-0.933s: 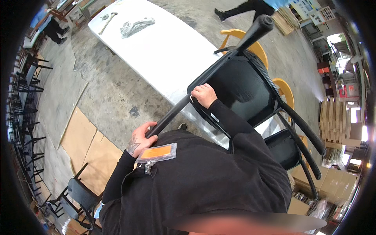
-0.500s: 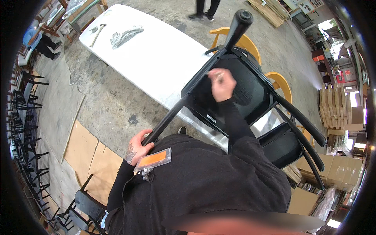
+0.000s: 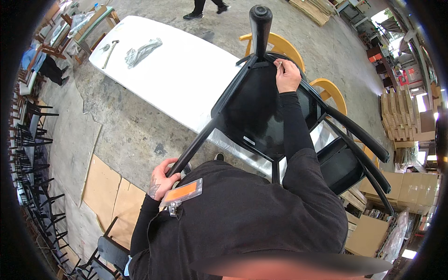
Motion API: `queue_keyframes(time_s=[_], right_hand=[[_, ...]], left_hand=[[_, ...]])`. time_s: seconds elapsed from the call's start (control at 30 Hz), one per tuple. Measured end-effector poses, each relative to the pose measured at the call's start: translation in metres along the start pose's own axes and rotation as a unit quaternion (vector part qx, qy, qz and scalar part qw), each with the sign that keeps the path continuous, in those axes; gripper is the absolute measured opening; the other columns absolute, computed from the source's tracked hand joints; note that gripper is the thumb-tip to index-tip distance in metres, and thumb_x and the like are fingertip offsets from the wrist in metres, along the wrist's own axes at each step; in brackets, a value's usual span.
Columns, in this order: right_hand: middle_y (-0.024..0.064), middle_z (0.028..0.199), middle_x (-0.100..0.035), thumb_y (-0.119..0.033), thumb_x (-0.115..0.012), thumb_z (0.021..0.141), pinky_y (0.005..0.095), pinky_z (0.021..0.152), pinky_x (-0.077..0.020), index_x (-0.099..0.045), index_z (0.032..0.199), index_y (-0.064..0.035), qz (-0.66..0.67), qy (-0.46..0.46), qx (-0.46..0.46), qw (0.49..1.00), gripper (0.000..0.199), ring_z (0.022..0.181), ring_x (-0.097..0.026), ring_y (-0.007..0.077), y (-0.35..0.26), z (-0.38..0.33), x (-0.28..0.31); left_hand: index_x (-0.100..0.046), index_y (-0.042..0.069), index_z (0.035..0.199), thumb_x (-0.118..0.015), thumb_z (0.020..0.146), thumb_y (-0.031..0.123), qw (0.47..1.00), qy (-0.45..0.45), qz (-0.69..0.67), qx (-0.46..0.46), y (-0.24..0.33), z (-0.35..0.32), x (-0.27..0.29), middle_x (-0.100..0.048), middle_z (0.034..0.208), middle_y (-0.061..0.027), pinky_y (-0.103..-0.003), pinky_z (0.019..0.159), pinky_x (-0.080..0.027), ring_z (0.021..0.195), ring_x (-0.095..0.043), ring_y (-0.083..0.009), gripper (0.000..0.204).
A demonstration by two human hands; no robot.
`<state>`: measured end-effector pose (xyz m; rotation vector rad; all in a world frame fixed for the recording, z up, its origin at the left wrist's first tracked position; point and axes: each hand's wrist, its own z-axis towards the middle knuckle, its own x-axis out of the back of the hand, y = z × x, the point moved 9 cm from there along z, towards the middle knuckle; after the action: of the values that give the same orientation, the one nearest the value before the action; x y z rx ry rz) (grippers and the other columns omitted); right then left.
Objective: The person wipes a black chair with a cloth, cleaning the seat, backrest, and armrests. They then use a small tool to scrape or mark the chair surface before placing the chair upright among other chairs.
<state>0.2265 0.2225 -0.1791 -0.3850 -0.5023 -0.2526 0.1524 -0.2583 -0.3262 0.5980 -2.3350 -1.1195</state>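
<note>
A black chair (image 3: 247, 109) lies upturned over the end of a white-covered table (image 3: 182, 70), its underside and legs facing up. My left hand (image 3: 162, 178) is wrapped round the end of one chair leg (image 3: 192, 150), close to my body. Over the far edge of the seat's underside, my right hand (image 3: 288, 78) has its fingers pinched together by the frame rail. A small pale thing seems to sit between those fingertips, too small to name. One leg (image 3: 260, 35) points up just beyond this hand.
A hammer (image 3: 109, 55) and a crumpled grey cloth (image 3: 140, 53) lie on the table's far left. Another black chair (image 3: 343, 163) and yellow-brown chairs (image 3: 328, 88) stand to the right. Several dark chairs line the left; cardboard (image 3: 105, 182) covers some floor. A person's legs (image 3: 198, 8) show at the top.
My right hand has moved up and right, from over the middle of the seat's underside to its far rail. My left hand keeps its hold. The person at the top has stepped left.
</note>
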Motion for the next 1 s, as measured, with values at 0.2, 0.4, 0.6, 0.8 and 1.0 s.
queue_keyframes(time_s=[0.2,0.4,0.6,0.8,1.0], right_hand=[[0.0015,0.081,-0.067,-0.016,-0.072,0.078,0.0374,0.076,-0.0466,-0.069,0.081,-0.0139,-0.026,-0.015,0.069,0.997,0.004,0.083,-0.065,0.0229,-0.007,0.002,-0.002],[-0.0001,0.079,-0.068,-0.011,-0.07,0.078,0.0366,0.082,-0.0471,-0.07,0.084,-0.0142,-0.051,-0.023,0.057,0.997,0.007,0.081,-0.065,0.0216,-0.004,-0.003,0.001],[0.0001,0.079,-0.068,-0.012,-0.072,0.078,0.0351,0.082,-0.0461,-0.069,0.082,-0.0143,-0.039,0.023,0.048,0.998,0.005,0.081,-0.065,0.0207,-0.007,0.0,0.015],[0.0076,0.081,-0.069,-0.008,-0.072,0.083,0.0322,0.067,-0.0518,-0.071,0.086,-0.006,0.08,0.218,-0.143,0.962,0.003,0.074,-0.068,0.022,0.045,-0.028,0.104],[0.0083,0.08,-0.068,-0.011,-0.075,0.085,0.0278,0.064,-0.0504,-0.073,0.094,-0.0041,0.07,0.304,-0.291,0.905,0.012,0.07,-0.066,0.0152,0.107,-0.098,0.166]], left_hand=[[-0.058,0.006,0.126,-0.068,0.075,0.005,0.999,0.002,0.028,0.016,-0.01,0.003,0.002,-0.069,0.076,-0.0087,-0.028,0.059,-0.048,0.063,-0.063,-0.0125,0.052],[-0.053,0.005,0.131,-0.066,0.08,0.001,0.999,-0.025,-0.014,0.016,-0.016,0.008,-0.002,-0.07,0.078,-0.009,-0.025,0.06,-0.049,0.069,-0.066,-0.0121,0.052],[-0.053,0.001,0.132,-0.063,0.081,-0.007,0.999,-0.033,-0.039,0.016,-0.015,0.008,-0.004,-0.069,0.082,-0.0091,-0.027,0.062,-0.051,0.07,-0.065,-0.0127,0.053],[-0.052,0.001,0.131,-0.062,0.082,-0.008,0.999,-0.035,-0.028,0.01,-0.016,0.008,-0.003,-0.07,0.087,-0.0111,-0.028,0.065,-0.052,0.073,-0.066,-0.014,0.051],[-0.05,0.002,0.134,-0.066,0.083,-0.001,0.996,-0.067,-0.05,-0.025,-0.02,0.012,-0.004,-0.066,0.078,-0.0059,-0.025,0.062,-0.049,0.067,-0.062,-0.0108,0.054]])
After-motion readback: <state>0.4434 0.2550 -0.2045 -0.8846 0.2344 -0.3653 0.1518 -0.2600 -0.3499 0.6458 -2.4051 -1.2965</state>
